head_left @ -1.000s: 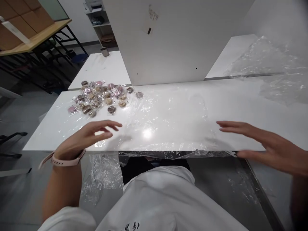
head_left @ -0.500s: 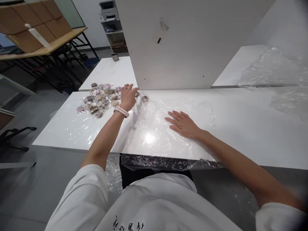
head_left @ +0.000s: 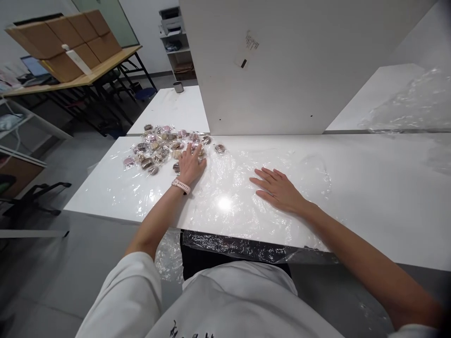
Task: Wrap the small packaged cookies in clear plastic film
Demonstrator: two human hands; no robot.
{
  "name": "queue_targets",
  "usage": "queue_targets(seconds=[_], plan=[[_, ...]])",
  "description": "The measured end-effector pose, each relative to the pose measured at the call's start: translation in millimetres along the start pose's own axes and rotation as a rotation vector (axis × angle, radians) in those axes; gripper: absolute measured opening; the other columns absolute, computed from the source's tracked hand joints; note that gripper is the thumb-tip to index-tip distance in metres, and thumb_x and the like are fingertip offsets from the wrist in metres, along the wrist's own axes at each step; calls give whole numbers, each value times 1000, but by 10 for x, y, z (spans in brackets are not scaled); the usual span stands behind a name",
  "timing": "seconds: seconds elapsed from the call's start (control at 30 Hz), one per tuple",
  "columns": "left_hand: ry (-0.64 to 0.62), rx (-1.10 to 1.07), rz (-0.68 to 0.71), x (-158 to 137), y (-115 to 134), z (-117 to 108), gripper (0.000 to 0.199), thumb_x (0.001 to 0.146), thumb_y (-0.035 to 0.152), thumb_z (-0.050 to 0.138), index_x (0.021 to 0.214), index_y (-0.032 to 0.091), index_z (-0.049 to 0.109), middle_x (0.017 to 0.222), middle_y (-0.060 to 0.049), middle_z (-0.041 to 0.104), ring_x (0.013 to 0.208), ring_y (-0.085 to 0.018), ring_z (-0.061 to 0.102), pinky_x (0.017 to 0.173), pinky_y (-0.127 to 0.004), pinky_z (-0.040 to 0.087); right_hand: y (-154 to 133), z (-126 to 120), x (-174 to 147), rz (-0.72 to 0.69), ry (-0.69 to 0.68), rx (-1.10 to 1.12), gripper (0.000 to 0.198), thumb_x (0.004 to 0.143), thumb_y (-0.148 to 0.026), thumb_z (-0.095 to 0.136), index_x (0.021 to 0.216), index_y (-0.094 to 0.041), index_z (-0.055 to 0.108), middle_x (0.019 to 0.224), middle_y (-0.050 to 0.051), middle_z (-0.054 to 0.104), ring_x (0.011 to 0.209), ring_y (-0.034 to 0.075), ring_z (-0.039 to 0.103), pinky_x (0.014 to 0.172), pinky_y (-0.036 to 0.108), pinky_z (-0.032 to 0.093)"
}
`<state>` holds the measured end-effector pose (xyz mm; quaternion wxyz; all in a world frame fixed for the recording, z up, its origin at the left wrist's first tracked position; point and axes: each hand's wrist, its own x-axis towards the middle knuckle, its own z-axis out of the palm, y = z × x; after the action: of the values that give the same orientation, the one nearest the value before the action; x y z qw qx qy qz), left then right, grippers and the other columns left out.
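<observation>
- The pile of wrapped cookies [head_left: 155, 146] is the landmark; it lies on the white table [head_left: 369, 197].
- The left hand [head_left: 190, 164], with a pink band [head_left: 181, 186] at its wrist, is palm down over the right edge of the pile. Its fingers are parted and close around nothing that shows; whether the fingertips press on a cookie, I cannot tell.
- The right hand [head_left: 280, 190] is well to the right of the pile, flat on clear film [head_left: 243, 216], fingers spread wide, holding nothing.
- A lone cookie [head_left: 220, 149] is just right of the pile, apart from it.
- The film spreads over the table to the right of the pile and hangs over the edge nearest the person.
- The cookies look light and probably brittle, their wrappers slick. A gentle hold around the rim, or a pinch on a loose wrapper edge, should suit them better than a squeeze across the face.
- The film looks thin, limp and slippery, likely to crease or slide. The overhanging edge seems the easiest part to take.
- An upright panel [head_left: 282, 61] is behind and right of the pile; a metal cup [head_left: 178, 87] is beyond the pile.
</observation>
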<state>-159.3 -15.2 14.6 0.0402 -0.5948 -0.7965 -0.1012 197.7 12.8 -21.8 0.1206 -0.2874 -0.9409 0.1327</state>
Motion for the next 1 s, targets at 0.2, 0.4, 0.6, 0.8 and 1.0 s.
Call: queue_targets(seconds=[0.2, 0.4, 0.6, 0.8, 1.0], plan=[[-5, -32, 36, 193, 81, 69, 45, 93, 40, 50, 133, 20, 57, 134, -19, 52, 114, -35, 52, 77, -42, 52, -17, 3, 3, 3, 22, -3, 49, 103, -57, 33, 150, -45, 42, 164, -7, 34, 153, 26, 30, 124, 57, 27], [76, -40, -4, 161, 111, 114, 36, 94, 22, 46, 128, 16, 56, 134, -19, 53, 90, -25, 59, 63, -33, 46, -23, -4, 3, 19, 10, -3, 49, 103, -57, 33, 149, -45, 43, 164, -8, 34, 153, 24, 29, 125, 55, 26], [136, -57, -166, 154, 41, -75, 31, 99, 19, 41, 126, 15, 55, 116, -15, 62, 79, -19, 58, 66, -33, 43, -11, 0, 13, 25, -5, -5, 52, 103, -61, 27, 150, -46, 41, 165, -8, 32, 154, 23, 27, 126, 55, 24], [397, -164, -9, -2, 372, -526, 23, 104, 26, 40, 113, 15, 58, 105, -10, 63, 70, -12, 49, 63, -31, 39, -21, -13, 14, 27, -20, -19, 53, 103, -61, 24, 150, -45, 41, 165, -9, 31, 154, 23, 25, 126, 53, 23], [197, -79, -99, 137, 227, -380, 30, 99, 28, 47, 122, 13, 58, 104, -14, 62, 76, -20, 59, 68, -38, 47, -21, -7, 6, 32, -13, -21, 53, 103, -60, 24, 150, -44, 41, 165, -8, 31, 154, 22, 25, 126, 53, 23]])
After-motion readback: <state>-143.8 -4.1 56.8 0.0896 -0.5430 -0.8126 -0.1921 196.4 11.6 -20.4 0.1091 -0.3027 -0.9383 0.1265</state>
